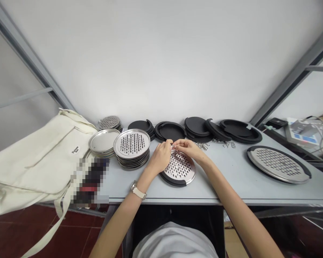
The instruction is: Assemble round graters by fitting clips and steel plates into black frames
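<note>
A round metal grater plate (pixel 179 166) with a black rim piece along its lower left edge lies on the table in front of me. At its far edge, my left hand (pixel 161 156) and my right hand (pixel 187 147) meet with fingertips pinched together. Between them shows a small shiny metal clip (pixel 172 146), mostly covered by the fingers, so its exact form is unclear. My left hand also covers the upper left of the plate. Several similar metal clips and rings (pixel 203 146) lie just beyond my right hand.
Stacked grater plates (pixel 133 143) and plain metal discs (pixel 103 140) stand left. Black round holders (pixel 169 132) line the wall. A grater plate in a black holder (pixel 280 163) lies right. A cream bag (pixel 40 154) rests at the left end; a cabled device (pixel 303 132) sits far right.
</note>
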The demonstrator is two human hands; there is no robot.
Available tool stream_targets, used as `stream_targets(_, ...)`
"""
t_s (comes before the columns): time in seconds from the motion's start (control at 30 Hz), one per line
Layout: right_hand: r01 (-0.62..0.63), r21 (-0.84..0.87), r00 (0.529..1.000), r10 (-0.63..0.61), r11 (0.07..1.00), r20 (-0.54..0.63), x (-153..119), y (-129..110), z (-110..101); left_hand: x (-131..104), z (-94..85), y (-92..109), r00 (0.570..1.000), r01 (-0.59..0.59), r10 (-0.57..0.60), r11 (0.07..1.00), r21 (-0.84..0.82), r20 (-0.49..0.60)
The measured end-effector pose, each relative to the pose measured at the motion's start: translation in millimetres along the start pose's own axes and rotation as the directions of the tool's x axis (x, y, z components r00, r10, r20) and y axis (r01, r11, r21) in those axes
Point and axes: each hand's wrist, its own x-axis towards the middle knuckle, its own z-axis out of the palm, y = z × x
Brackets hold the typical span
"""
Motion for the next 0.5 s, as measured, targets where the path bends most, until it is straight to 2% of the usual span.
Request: stream_targets(0.5,-0.044,-0.066,0.997,0.040,0.997,-0.071,-0.8,0.3,-4.0,-0.5,-0.8,1.1,0.998,-0.059,0.059,0.998,0.012,0.015)
